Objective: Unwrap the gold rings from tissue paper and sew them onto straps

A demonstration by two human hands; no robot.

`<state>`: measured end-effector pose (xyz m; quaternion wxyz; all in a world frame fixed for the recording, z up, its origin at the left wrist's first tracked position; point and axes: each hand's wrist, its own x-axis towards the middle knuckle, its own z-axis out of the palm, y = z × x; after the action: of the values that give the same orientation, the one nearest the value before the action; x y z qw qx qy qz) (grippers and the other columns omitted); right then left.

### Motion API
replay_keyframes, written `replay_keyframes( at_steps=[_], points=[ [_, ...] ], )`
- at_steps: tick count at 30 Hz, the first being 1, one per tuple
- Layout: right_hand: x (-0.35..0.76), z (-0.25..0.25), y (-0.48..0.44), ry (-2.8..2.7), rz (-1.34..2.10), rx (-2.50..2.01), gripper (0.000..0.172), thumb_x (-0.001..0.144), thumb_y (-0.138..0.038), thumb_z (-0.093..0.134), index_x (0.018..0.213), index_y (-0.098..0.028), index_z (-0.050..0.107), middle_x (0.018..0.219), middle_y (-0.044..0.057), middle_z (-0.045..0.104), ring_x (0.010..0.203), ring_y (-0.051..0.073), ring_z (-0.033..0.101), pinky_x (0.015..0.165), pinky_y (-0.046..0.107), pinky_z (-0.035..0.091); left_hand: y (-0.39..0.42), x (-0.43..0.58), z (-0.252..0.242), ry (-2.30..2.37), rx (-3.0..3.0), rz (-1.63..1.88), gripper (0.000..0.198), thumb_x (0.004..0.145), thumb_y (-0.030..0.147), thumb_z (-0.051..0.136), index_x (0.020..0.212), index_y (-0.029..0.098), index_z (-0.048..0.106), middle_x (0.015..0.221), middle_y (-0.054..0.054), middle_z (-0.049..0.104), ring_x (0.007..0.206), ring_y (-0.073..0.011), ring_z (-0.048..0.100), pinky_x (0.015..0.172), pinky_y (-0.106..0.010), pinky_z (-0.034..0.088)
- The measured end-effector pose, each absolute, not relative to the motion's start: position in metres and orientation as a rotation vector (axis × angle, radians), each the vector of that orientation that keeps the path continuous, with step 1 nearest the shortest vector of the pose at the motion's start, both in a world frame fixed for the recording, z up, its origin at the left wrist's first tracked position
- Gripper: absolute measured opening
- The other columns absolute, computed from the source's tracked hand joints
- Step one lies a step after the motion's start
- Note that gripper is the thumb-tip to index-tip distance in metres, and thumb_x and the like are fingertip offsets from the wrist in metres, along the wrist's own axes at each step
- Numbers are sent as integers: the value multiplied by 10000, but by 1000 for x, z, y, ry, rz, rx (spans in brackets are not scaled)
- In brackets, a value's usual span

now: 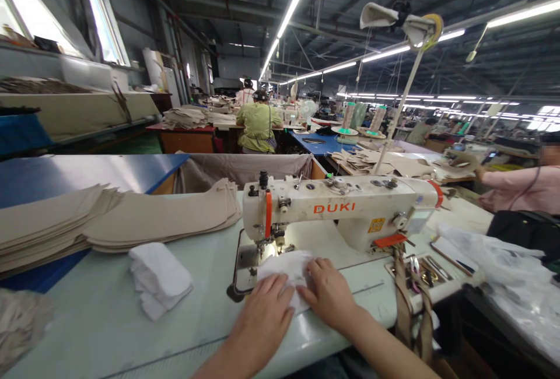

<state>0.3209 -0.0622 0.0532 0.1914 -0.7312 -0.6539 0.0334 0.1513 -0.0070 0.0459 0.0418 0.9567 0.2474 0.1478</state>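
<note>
A white cloth [286, 263] lies at the needle area of a white sewing machine [301, 207] marked DUKI. My left hand [265, 312] rests palm down on its near left part, fingers stretched forward over it. On the right part of the same cloth lies my right hand [328, 291], its thumb held apart from its bent fingers. Both hands press from above, and neither wraps round the fabric. A lit lamp shines by the needle, whose tip I cannot make out. Left of the machine sits a folded white cloth bundle [160, 279] on the pale green tabletop [188, 332].
Stacked beige fabric panels [161, 221] lie at the left. Brown straps [403, 291] hang beside a small tool tray [422, 274] on the right, near clear plastic bags [503, 268]. Thread cones [349, 118] stand behind. A person in a yellow-green top [259, 125] sits ahead; another's pink sleeve [511, 181] is at right.
</note>
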Motion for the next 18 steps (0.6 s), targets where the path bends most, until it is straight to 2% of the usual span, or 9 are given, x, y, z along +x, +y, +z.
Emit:
replay_keyframes(
  at_steps=[5, 8, 11, 15, 18],
  points=[
    [323, 53, -66, -1855, 70, -2161, 192, 743, -84, 476, 892, -160, 570, 891, 85, 608, 874, 235, 535, 727, 297, 384, 1, 158, 51, 854, 2950, 343, 228, 864, 133, 402, 903, 176, 623, 952, -73, 636, 990, -244, 546, 961, -454, 369],
    [335, 54, -63, -1767, 142, -2157, 176, 773, -80, 454, 852, -171, 582, 863, 73, 621, 813, 210, 557, 673, 275, 363, 6, 151, 59, 897, 2959, 252, 233, 818, 88, 412, 865, 164, 628, 928, -85, 634, 948, -254, 542, 907, -442, 386],
    [356, 55, -56, -1559, 302, -2160, 148, 788, -98, 471, 712, -175, 571, 707, 30, 609, 680, 170, 546, 602, 248, 328, 12, 140, 66, 939, 2917, 234, 254, 772, 55, 416, 841, 169, 632, 922, -83, 638, 925, -252, 537, 885, -436, 383],
    [383, 50, -52, -1426, 432, -2183, 222, 804, -155, 475, 589, -174, 528, 520, -22, 530, 528, 134, 496, 503, 217, 301, 17, 123, 59, 976, 2852, 211, 338, 778, 67, 386, 965, 183, 643, 1027, -91, 644, 973, -257, 546, 894, -440, 383],
    [392, 43, -54, -1391, 469, -2202, 253, 809, -158, 460, 567, -171, 532, 502, -23, 540, 505, 128, 497, 480, 206, 300, 19, 111, 42, 1060, 2838, 224, 421, 805, 78, 354, 1122, 182, 611, 1145, -110, 624, 1042, -270, 547, 910, -445, 393]
  ],
)
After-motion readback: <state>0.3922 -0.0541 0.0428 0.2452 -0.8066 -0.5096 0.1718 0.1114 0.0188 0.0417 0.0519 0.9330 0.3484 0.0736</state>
